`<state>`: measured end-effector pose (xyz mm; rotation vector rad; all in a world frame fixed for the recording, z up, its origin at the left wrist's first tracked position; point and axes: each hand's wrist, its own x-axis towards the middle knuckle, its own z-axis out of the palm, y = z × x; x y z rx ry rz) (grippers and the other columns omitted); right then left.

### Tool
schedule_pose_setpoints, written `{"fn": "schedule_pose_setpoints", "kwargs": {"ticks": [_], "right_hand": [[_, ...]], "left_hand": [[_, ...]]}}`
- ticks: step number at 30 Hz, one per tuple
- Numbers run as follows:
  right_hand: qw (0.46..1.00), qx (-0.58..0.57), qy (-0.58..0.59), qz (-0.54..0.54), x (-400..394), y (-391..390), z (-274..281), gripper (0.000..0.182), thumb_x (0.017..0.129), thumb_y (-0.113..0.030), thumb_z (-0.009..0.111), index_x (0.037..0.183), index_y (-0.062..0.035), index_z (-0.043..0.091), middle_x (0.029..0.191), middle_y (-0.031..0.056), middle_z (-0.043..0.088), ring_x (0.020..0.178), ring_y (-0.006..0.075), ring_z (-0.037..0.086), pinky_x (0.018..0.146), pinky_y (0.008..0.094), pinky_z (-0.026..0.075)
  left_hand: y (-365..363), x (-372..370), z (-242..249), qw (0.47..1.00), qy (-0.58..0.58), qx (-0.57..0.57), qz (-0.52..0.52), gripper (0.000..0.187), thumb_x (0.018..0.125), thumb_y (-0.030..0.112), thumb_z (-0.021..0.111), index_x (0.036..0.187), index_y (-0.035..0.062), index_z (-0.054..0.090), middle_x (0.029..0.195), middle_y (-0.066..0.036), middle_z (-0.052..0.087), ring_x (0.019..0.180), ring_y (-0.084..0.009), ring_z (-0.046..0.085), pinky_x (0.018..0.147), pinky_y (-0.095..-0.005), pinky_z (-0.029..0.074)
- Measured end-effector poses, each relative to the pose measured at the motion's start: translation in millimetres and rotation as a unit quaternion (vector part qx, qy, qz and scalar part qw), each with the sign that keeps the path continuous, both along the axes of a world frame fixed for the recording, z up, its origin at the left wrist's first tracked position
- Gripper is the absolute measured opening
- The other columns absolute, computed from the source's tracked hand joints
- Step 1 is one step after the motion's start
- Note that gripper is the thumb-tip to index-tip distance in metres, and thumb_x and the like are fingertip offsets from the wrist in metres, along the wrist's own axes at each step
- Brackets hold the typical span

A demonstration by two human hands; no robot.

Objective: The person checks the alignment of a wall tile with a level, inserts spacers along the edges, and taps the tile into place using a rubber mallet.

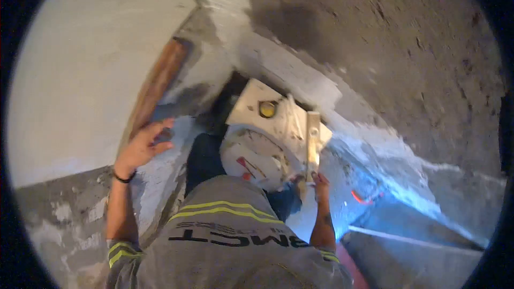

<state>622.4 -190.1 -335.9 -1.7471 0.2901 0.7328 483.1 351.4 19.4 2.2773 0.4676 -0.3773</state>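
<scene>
My left hand is held out with its fingers apart and slightly curled, and nothing shows in it. It is nearest a wooden plank that runs along the edge of a large pale panel. My right hand grips the lower end of a yellowish spirit level. The level's upper part lies over a pale board or tile smeared with dark marks. On that board sits a black and yellow tape measure. Below the board stands a whitish bucket with a red-handled tool at it.
The large pale panel fills the upper left. Rough brown wall or ground covers the upper right, bordered by a whitish mortar strip. A bright orange-red item lies at the right in bluish light. A thin pale strip crosses the lower right.
</scene>
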Motion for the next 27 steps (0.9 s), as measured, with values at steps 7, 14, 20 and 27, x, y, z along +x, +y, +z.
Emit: {"fn": "schedule_pose_setpoints", "kwargs": {"ticks": [7,14,20,27], "right_hand": [[0.996,0.065,0.063,0.021,20,37,-24,0.054,0.089,-0.036,0.068,0.131,-0.0030,0.056,0.111,0.0075,0.063,0.091,0.0158,0.060,0.067,0.0340,0.054],[0.996,0.070,0.007,-0.047,18,44,-23,0.029,0.085,-0.027,0.075,0.091,-0.0078,0.054,0.080,0.0015,0.053,0.067,0.0140,0.058,0.048,0.0301,0.050],[0.993,-0.016,0.010,0.118,43,25,-58,0.031,0.085,-0.027,0.074,0.098,-0.0099,0.051,0.072,0.0050,0.054,0.065,0.0186,0.060,0.050,0.0335,0.052],[0.806,-0.225,-0.269,0.477,93,96,42,0.031,0.087,-0.030,0.067,0.097,-0.0012,0.063,0.089,0.0182,0.066,0.084,0.0348,0.063,0.073,0.0456,0.049]], "left_hand": [[7,-50,-45,0.992,-0.010,-0.065,0.104,0.059,0.091,0.027,0.069,0.140,0.0060,0.045,0.128,-0.013,0.059,0.106,-0.0217,0.061,0.090,-0.0347,0.050],[-40,-185,-90,0.947,0.015,0.010,0.319,0.058,0.091,0.028,0.068,0.139,0.0035,0.047,0.129,-0.014,0.059,0.108,-0.0232,0.063,0.091,-0.0349,0.051],[-70,-209,-87,0.704,-0.224,-0.198,0.645,0.039,0.094,0.027,0.065,0.125,0.0052,0.058,0.106,-0.005,0.065,0.096,-0.0171,0.065,0.081,-0.0331,0.054],[-16,-176,-74,0.574,-0.437,0.014,0.692,0.024,0.097,0.020,0.060,0.111,-0.0001,0.059,0.095,-0.003,0.065,0.084,-0.0125,0.064,0.073,-0.0255,0.053]]}}
